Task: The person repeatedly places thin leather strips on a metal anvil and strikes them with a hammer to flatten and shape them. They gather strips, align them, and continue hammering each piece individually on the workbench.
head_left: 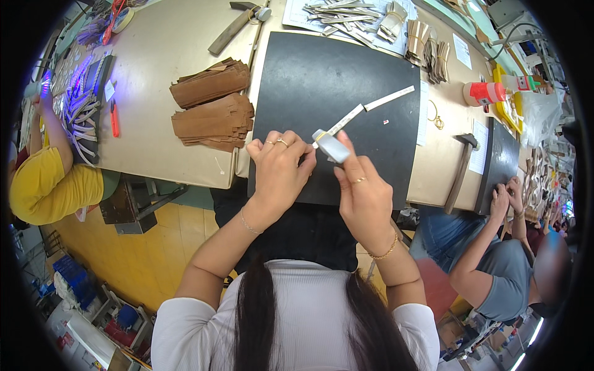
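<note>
My right hand [365, 188] is closed around a smooth grey-white block [334, 148] with a yellow band near one end; its exact kind I cannot make out. Close beside it, my left hand [279, 167] is pinched, a small white bit [314, 145] showing at its fingertips. Both hands are over a large black mat [309, 74]. From behind the grey block, a narrow white strip with printed marks [346, 119] runs up to the right. A second marked strip [390, 98] lies end to end with it. One small white scrap [386, 122] rests nearby.
Left of the mat lie two stacks of brown leather pieces [213, 117] and a hammer [238, 28]. Pale strips [343, 15] lie beyond. Rightward are another hammer [463, 173] and a red-and-white bottle [482, 94]. Co-workers sit at left [46, 179] and right [495, 266].
</note>
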{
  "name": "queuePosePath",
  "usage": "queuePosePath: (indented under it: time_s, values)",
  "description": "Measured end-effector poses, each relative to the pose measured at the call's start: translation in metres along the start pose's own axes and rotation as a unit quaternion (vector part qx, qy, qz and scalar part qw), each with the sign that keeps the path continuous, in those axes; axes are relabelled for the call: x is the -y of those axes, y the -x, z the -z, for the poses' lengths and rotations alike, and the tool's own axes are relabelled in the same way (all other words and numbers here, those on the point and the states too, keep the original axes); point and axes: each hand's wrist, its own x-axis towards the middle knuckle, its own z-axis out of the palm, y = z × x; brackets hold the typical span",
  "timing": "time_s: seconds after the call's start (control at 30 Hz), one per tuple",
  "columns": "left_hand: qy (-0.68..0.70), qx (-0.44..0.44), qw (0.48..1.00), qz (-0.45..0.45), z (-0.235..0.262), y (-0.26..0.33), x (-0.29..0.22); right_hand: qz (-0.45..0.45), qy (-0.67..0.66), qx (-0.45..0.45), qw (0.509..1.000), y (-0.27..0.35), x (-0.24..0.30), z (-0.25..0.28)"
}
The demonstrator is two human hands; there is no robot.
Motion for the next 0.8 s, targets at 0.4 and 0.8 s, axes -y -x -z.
queuePosePath:
  time_s: [0.4,0.8]
  values:
    - [-0.008,-0.011,1.000,-0.013,0.003,0.005,0.004,0.006,-0.009,0.003,1.000,0.000,0.004,0.000]
    - [-0.013,0.003,1.000,0.011,0.018,0.018,0.009,0.006,0.052,0.078,0.996,0.000,0.010,0.007]
